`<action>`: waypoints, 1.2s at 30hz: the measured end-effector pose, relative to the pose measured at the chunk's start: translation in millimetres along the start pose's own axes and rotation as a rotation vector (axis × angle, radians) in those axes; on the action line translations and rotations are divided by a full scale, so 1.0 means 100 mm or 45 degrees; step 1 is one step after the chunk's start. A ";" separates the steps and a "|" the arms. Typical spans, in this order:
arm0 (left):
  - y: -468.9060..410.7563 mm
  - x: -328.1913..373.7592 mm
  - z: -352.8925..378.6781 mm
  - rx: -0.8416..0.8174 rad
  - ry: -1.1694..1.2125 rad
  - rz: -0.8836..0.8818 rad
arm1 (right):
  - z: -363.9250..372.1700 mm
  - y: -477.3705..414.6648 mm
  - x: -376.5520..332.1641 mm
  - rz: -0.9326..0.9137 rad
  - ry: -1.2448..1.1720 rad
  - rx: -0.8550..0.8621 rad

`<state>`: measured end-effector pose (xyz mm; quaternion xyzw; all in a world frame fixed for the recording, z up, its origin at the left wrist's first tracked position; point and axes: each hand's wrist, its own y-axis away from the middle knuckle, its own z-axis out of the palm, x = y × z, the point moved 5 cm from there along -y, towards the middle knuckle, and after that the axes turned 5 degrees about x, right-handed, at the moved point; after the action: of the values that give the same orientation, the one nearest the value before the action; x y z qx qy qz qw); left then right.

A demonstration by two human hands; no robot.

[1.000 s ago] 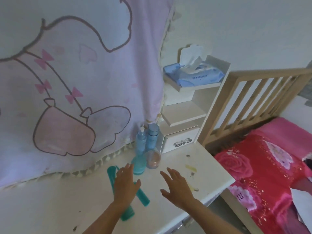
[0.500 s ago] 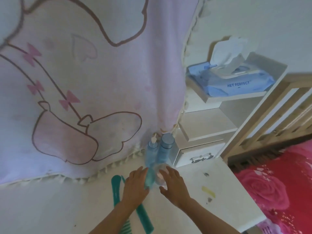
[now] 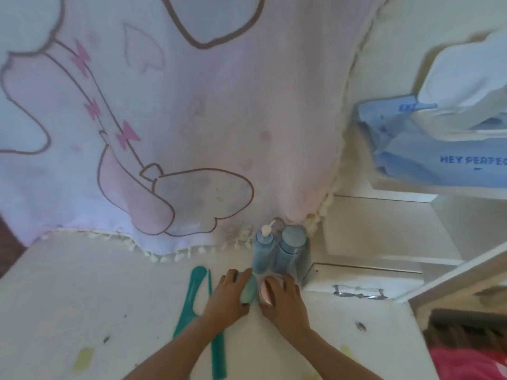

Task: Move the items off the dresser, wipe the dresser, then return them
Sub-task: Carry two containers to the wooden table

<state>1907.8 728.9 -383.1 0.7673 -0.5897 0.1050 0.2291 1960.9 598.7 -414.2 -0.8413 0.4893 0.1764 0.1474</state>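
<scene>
The left hand (image 3: 229, 296) wraps its fingers around a small teal jar (image 3: 249, 290), and the right hand (image 3: 282, 300) closes over a pale pink jar (image 3: 265, 293) just beside it. Both seem gripped for lifting clear, likely so the dresser (image 3: 82, 292) can be wiped. The jars sit near the middle, in front of two tall blue bottles (image 3: 277, 250) by the far wall. To the left lie teal combs (image 3: 192, 297). The white top shows dark specks and yellowish smears.

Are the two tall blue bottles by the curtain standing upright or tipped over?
Upright: the pump bottle and the capped bottle both stand with tops up, side by side.
</scene>
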 end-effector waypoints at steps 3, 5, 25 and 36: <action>0.04 0.01 -0.06 0.085 0.039 -0.048 | -0.04 0.02 -0.02 -0.058 -0.025 -0.015; 0.07 0.00 -0.17 0.164 0.077 -0.074 | -0.15 0.02 -0.11 -0.100 0.021 0.007; 3.53 -2.58 -1.54 0.904 0.247 -0.910 | 0.31 0.85 -4.00 -1.011 -0.114 -0.149; 6.43 -3.36 -1.49 1.348 0.241 -1.453 | 1.05 2.61 -6.17 -1.553 -0.336 -0.474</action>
<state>1216.6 959.6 -251.3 0.9467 0.0464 0.3029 -0.0994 1433.8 993.6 -255.5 -0.9508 -0.1371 0.2447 0.1318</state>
